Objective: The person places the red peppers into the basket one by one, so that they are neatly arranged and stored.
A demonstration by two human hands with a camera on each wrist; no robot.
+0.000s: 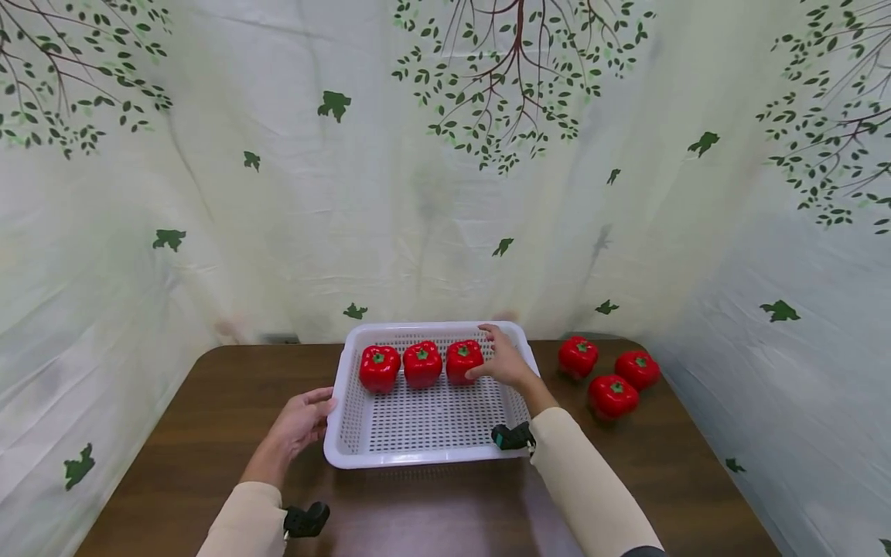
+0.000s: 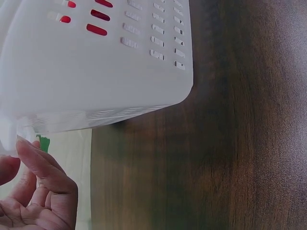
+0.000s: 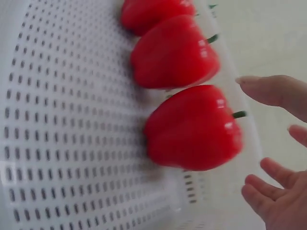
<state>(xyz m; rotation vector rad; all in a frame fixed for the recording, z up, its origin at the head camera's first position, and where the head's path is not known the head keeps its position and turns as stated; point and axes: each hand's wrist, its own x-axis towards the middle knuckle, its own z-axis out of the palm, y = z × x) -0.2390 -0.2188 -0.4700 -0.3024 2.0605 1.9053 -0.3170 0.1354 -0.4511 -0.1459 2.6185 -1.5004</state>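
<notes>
Three red bell peppers stand in a row along the far side of a white perforated plastic basket: a left one, a middle one and a right one. My left hand pinches the basket's left rim between thumb and fingers; in the left wrist view the fingertips meet at the rim. Over the basket's far right part, my right hand is spread beside the right pepper. The right wrist view shows that pepper standing apart from the fingers, its green stem toward them.
Three more red bell peppers lie on the brown wooden table right of the basket: one at the back, one at the right and one nearer. A leaf-printed curtain hangs behind the table.
</notes>
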